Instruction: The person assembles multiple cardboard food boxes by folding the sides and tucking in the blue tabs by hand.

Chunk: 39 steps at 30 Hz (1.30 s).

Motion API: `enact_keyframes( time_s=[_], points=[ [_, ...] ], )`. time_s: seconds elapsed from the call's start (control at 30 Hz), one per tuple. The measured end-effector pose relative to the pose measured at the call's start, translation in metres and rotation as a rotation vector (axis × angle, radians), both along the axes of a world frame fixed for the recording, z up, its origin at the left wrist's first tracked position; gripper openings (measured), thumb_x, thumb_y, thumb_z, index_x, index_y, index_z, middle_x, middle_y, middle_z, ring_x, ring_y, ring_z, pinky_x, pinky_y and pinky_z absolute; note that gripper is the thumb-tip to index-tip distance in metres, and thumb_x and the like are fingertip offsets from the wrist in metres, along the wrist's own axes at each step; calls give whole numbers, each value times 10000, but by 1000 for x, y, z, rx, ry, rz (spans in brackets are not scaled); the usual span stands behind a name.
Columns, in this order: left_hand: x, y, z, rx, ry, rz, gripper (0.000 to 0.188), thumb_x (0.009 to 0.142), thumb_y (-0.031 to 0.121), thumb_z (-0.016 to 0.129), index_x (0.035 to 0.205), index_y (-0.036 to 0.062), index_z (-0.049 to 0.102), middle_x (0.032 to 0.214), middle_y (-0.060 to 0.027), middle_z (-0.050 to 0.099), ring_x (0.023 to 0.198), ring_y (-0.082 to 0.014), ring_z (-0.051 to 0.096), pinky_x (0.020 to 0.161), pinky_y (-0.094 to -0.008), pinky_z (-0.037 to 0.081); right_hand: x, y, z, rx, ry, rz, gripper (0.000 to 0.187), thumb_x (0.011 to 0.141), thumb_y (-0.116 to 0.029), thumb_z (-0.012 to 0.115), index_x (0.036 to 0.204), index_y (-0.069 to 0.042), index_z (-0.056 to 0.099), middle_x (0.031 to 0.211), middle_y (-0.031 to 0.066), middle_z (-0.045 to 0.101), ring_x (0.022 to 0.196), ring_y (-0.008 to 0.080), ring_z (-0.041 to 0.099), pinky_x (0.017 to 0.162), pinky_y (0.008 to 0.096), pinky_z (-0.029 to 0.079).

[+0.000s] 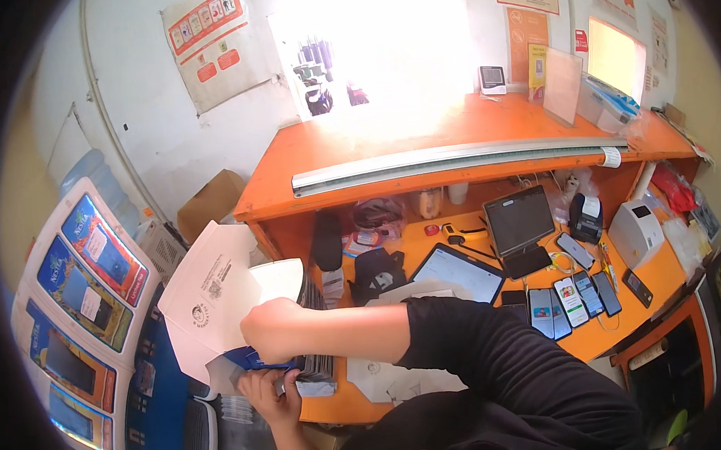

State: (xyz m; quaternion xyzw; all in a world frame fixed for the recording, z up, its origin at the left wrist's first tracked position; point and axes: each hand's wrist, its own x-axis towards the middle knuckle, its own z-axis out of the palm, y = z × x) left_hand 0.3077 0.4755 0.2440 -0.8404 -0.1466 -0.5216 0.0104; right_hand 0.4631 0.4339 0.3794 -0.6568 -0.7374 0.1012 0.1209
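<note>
A white cardboard box lies at the left end of the orange desk with its large flap raised. Thin sleeves or cards are packed upright in it, edges showing. My right hand bends down into the box opening, its fingers hidden behind the back of the hand. Just below it, my left hand is at the box's near side, closed on a flat blue packet. The packet is mostly covered by both hands, so its exact kind does not show.
Several phones lie on the desk at right, below a dark-screened terminal and beside a tablet. A white printer stands farther right. An orange counter spans the back, bearing a long metal rail. Picture panels rise at left.
</note>
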Motion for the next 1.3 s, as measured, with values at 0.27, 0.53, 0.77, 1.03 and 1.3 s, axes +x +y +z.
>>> enact_keyframes(
  time_s=[0.27,0.53,0.77,1.03,1.3],
  points=[
    [4,-2,1,-62,33,-34,251,700,198,793,787,99,579,780,-46,562,777,-272,502,825,-422,360,2,2,-13,26,-36,-29,184,597,-113,680,738,0,707,731,194,680,686,322,693,592,391,544],
    [9,-2,-6,-79,-20,-84,116,762,108,695,792,103,584,832,-26,563,865,-253,502,1002,-504,292,-17,-4,-47,230,69,-106,171,680,-170,657,698,-3,690,693,196,668,662,321,689,599,396,545],
    [1,11,-35,-271,-144,-168,167,767,141,695,896,76,613,927,-89,590,953,-311,497,949,-458,339,-29,-20,-58,244,137,8,483,854,-494,582,819,-22,676,777,160,674,717,318,676,635,407,514],
    [-4,8,-15,-38,22,-94,164,731,165,718,792,115,574,883,-46,537,933,-291,500,1005,-523,312,11,-74,-141,933,485,-6,392,894,-281,612,1206,-83,479,1326,132,503,1185,287,521,926,426,404],
    [7,-24,-28,177,-218,-122,264,703,137,782,879,149,585,970,-35,527,948,-264,512,934,-513,437,68,-214,-272,-475,101,-210,573,832,-339,666,1328,-98,512,1475,139,400,1286,379,456,991,483,443]
  ],
)
